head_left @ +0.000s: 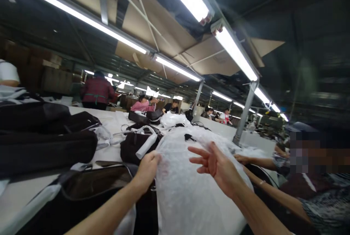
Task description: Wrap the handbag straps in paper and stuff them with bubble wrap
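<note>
A large translucent white plastic bag [188, 191] lies spread across the table in front of me. Its left edge is pinched in my left hand [146, 173], fingers closed. Over the bag's right part hangs my right hand [216, 165], fingers spread and holding nothing. Just beyond my left hand sits a dark bag [129, 145] whose handle [147, 144] is wrapped in white. Nearer to me, at the lower left, is an open dark bag [82, 191], partly hidden by my left forearm.
More dark bags [46, 151] are piled along the left of the white table [109, 118]. A co-worker's arms [268, 184] reach in close on my right. A metal post [246, 113] rises at the table's right side. Other people work farther back.
</note>
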Motion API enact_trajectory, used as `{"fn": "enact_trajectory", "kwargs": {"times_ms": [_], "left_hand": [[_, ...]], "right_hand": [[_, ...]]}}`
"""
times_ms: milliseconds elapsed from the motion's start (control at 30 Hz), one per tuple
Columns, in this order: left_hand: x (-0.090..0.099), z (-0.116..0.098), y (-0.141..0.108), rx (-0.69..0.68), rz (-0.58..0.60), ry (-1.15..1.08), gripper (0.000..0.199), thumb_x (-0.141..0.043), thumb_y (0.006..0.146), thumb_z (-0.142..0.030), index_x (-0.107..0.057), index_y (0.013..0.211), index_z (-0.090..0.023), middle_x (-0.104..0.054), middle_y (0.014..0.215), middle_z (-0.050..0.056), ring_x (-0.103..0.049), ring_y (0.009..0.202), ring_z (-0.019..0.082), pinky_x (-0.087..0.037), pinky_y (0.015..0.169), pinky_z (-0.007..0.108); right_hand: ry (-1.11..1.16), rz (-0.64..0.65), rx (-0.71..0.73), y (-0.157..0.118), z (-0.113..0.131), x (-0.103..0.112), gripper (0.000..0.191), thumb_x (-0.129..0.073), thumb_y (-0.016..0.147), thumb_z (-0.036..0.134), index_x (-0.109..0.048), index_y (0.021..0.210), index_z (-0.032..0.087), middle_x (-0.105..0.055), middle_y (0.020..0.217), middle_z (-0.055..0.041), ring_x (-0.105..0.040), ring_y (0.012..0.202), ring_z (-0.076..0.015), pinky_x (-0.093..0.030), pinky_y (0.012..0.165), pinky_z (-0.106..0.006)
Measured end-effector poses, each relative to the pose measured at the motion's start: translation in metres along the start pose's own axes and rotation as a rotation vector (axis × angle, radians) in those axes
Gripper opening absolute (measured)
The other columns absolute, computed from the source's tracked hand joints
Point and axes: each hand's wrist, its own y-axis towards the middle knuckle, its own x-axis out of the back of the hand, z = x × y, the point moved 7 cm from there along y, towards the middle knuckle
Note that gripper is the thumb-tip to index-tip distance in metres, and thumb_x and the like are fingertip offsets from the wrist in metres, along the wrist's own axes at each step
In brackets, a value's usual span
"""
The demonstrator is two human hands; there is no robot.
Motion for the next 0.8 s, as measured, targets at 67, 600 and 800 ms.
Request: {"fn": "enact_trajectory", "kwargs": {"times_ms": [67, 600, 800], "left_hand": [[0.045, -0.041, 0.013, -0.085, -0.058, 0.076, 0.032, -0.060, 0.074, -0.050, -0.056, 0.076, -0.019, -0.057, 0.067, -0.003, -0.054, 0.061, 0.015, -0.043, 0.056, 0.026], [0.206, -0.262, -0.003, -0.243, 0.008, 0.847, 0.028, -0.062, 0.097, -0.038, -0.062, 0.084, -0.013, -0.058, 0.070, -0.004, -0.053, 0.053, 0.008, -0.047, 0.051, 0.021], [0.189, -0.281, -0.024, -0.302, 0.077, 0.968, 0.024, -0.067, 0.093, -0.032, -0.063, 0.078, -0.013, -0.055, 0.065, -0.006, -0.052, 0.055, 0.010, -0.045, 0.055, 0.023]], "right_hand": [[-0.045, -0.103, 0.047, 0.006, 0.008, 0.016, 0.039, -0.051, 0.095, 0.052, -0.070, 0.097, 0.018, -0.078, 0.109, -0.0130, -0.075, 0.078, -0.0219, -0.057, 0.056, -0.028], [-0.330, 0.309, 0.484, 0.038, 0.109, -0.127, 0.060, -0.063, 0.079, 0.070, -0.074, 0.114, 0.022, -0.072, 0.122, -0.0163, -0.070, 0.105, -0.0373, -0.063, 0.075, -0.047], [-1.071, 0.142, 1.565, -0.022, 0.134, -0.239, 0.067, -0.073, 0.083, 0.027, -0.049, 0.146, 0.026, -0.042, 0.157, -0.0114, -0.033, 0.145, -0.0404, -0.020, 0.119, -0.066]]}}
